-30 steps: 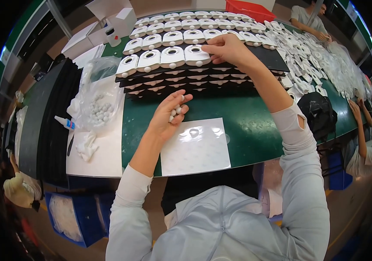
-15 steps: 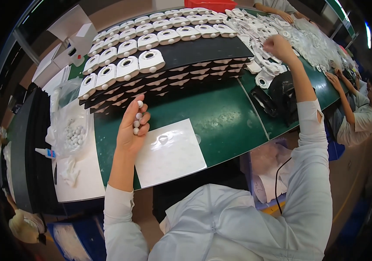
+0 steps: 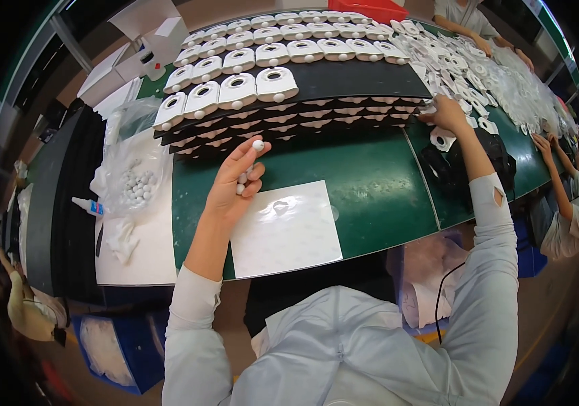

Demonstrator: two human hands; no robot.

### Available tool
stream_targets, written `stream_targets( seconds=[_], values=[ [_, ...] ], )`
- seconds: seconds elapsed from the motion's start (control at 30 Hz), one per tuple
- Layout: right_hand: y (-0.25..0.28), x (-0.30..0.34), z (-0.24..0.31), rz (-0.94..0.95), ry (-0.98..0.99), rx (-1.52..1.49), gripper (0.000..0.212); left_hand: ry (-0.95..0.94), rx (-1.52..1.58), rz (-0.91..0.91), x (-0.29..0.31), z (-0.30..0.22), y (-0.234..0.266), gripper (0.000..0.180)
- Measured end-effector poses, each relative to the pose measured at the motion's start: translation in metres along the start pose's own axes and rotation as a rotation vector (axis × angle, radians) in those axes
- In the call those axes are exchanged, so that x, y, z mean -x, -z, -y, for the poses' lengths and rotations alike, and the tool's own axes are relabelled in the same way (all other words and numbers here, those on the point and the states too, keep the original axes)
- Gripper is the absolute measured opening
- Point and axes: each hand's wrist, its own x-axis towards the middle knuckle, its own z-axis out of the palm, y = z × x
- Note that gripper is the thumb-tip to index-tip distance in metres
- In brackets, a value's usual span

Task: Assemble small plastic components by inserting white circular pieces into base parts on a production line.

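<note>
My left hand (image 3: 227, 188) is raised over the table, its fingers curled round several small white balls (image 3: 241, 189). One white ball (image 3: 258, 145) is pinched between thumb and forefinger. At the right end of the black board stack, my right hand (image 3: 449, 114) is closed with a white plastic part (image 3: 429, 107) at its fingertips, partly hidden by the fingers. Rows of white rounded parts (image 3: 238, 89), each with a round hole and a ball at its front edge, lie on the top black board (image 3: 360, 81). A heap of loose white parts (image 3: 448, 68) spreads beyond my right hand.
A white sheet (image 3: 286, 233) lies on the green table (image 3: 377, 189). To the left are a clear bag of white balls (image 3: 138, 184) and a small glue bottle (image 3: 88, 206). A black bundle (image 3: 489, 154) sits at right. Co-workers' hands (image 3: 543, 145) are at the far right.
My right hand has come down and nearer from above the heap, and a white part now shows at its fingertips. My left hand has brought one ball up to its fingertips. The view has shifted.
</note>
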Motion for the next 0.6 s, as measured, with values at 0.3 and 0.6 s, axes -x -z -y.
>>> stream_targets(
  seconds=[0.3, 0.6],
  values=[
    [0.080, 0.032, -0.010, -0.013, -0.147, -0.190, 0.043, 0.016, -0.049, 0.015, 0.004, 0.000, -0.002, 0.025],
    [0.072, 0.068, -0.011, -0.226, -0.085, -1.346, 0.033, 0.004, -0.089, -0.006, 0.002, 0.000, -0.005, 0.022]
  ],
)
